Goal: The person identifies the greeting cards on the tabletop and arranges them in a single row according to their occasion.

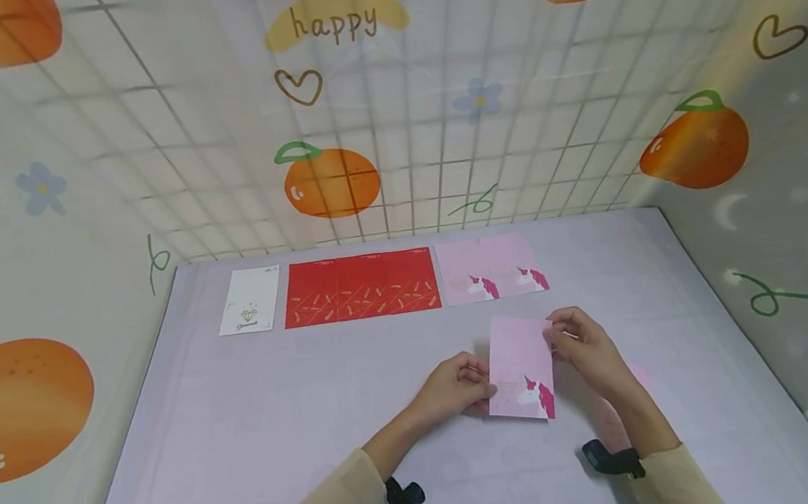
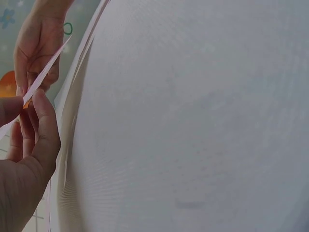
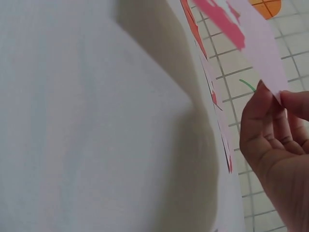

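Note:
Between both hands a pink card with a unicorn (image 1: 519, 363) is held up off the table. My left hand (image 1: 457, 386) pinches its left edge between thumb and fingers. At the card's upper right edge, my right hand (image 1: 587, 348) pinches it too. The left wrist view has the card (image 2: 46, 72) nearly edge-on, while its unicorn side (image 3: 256, 46) shows in the right wrist view. Beneath my right forearm lies another pink card (image 1: 610, 426), partly hidden.
Along the table's back lie a white card with a gold diamond (image 1: 246, 301), several red cards (image 1: 360, 277) edge to edge, and two pink unicorn cards (image 1: 489, 258). A patterned curtain (image 1: 405, 120) over a wire grid rises behind the table (image 1: 246, 433).

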The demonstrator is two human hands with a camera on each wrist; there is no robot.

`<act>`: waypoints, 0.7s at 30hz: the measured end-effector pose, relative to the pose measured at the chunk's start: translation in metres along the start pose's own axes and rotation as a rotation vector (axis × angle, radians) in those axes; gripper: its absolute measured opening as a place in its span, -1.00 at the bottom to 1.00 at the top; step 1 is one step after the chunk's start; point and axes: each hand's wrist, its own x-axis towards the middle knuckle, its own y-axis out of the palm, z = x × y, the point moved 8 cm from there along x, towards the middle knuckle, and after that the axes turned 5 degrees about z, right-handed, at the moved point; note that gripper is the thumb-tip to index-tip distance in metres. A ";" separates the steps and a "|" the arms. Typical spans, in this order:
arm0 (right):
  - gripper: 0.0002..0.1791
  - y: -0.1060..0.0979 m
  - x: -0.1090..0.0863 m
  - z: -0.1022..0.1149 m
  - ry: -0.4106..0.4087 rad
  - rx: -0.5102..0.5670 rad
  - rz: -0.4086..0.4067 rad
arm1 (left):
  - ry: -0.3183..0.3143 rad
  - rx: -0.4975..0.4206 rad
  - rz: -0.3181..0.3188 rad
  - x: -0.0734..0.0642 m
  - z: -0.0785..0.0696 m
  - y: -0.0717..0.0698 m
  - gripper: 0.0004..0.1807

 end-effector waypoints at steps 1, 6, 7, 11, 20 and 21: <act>-0.52 0.000 0.000 0.000 -0.001 0.000 -0.001 | -0.001 -0.001 0.003 0.000 0.000 0.000 -0.74; -0.51 0.000 0.000 0.000 0.007 0.003 -0.009 | 0.001 0.000 0.012 0.000 0.000 0.000 -0.75; -0.50 0.000 0.000 0.000 0.011 0.002 -0.012 | 0.002 -0.004 0.015 0.000 0.000 0.000 -0.75; -0.43 0.002 -0.001 0.001 0.025 0.004 -0.022 | 0.000 -0.023 0.022 0.000 -0.001 0.000 -0.74; -0.40 0.010 -0.005 0.001 0.037 0.029 -0.021 | 0.023 -0.019 0.008 0.001 -0.002 -0.006 -0.75; -0.41 0.011 -0.005 0.000 0.039 0.028 -0.019 | 0.026 -0.018 0.007 0.002 -0.002 -0.007 -0.75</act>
